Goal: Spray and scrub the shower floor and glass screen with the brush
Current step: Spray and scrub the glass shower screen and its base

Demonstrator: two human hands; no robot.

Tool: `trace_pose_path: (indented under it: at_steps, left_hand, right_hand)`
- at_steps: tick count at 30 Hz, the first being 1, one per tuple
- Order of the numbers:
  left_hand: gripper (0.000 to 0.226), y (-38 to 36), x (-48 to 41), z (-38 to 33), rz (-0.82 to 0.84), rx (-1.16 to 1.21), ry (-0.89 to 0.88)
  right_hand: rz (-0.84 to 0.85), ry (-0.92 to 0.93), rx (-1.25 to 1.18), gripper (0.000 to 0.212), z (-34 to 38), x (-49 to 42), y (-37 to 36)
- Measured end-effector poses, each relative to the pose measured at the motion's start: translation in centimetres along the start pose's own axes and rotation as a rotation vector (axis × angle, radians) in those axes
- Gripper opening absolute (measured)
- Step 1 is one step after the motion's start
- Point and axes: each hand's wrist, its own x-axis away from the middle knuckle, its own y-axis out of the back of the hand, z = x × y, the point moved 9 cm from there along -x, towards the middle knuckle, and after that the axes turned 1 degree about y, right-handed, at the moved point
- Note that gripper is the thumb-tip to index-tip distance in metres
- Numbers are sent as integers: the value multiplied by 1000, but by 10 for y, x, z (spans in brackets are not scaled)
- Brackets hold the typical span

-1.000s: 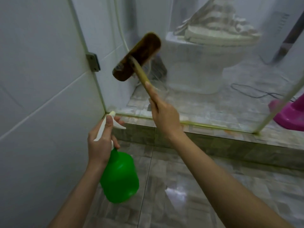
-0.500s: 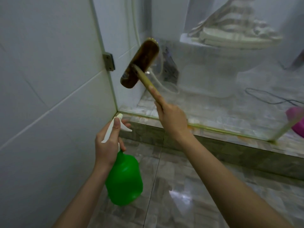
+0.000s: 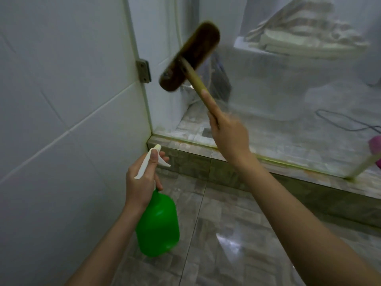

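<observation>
I have the right hand (image 3: 228,137) raised in front of the glass screen (image 3: 268,96), fingers wrapped tight around the lower end of the brush (image 3: 189,56) handle, with the forefinger laid straight along the wood. The handle slants up and to the left. The long brown brush head sits crosswise at its top, tilted, near the left edge of the glass and just right of the metal hinge (image 3: 142,71). The head is blurred, so I cannot tell whether the bristles touch the pane.

My left hand (image 3: 142,182) is lower, close to the white tiled wall (image 3: 61,100). It grips the neck of the green spray bottle (image 3: 157,226), with the thumb resting on top of the white sprayer and a finger curled in front of the trigger. The nozzle points towards the corner where the wall meets the stone kerb (image 3: 257,178). The bottle hangs upright above the shower floor (image 3: 226,244), clear of it; the grey tiles there shine with a bright reflection.

The glass stands on the kerb. Through it I see a white toilet (image 3: 278,83), hazy, with striped cloth on its lid, and a dark cable (image 3: 340,120) on the far floor. Something pink (image 3: 375,145) shows at the right edge.
</observation>
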Motion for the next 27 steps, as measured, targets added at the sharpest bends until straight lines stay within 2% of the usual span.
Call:
trace_pose_path:
  at_steps: [2,4,6,8,12,14,17,19,22,27]
  left_hand:
    - [30,-2,1,2,11,-3,5]
    - [36,-4,2,5,13,-13,8]
    - [38,-3,3,8,13,-11,9]
    - [32,0,3,12,3,-11,16]
    - [21,1,3,18,7,-37,32]
    - [21,0,4,21,11,-47,32]
    - [20,3,3,26,0,-33,43]
    - [21,8,1,30,-10,-18,48]
    - [22,16,0,35,-23,-27,46]
    - [31,23,-4,46,-56,-150,83]
  right_hand:
    - [110,-58,42,64,-37,58,-14]
    - [198,-176,64,81,-82,131,-19]
    - [276,-292,100,88,-106,177,-21]
    - [318,-277,100,87,-96,169,-29]
    - [399,-69,159,81,-14,74,-71]
    - [453,-25,197,82,5,56,-86]
    - [507,-98,240,91,-35,104,-82]
    - [409,-214,237,94,-71,151,-52]
    - [384,-358,195,88,-94,185,-35]
    - [424,-182,172,87,-27,119,-86]
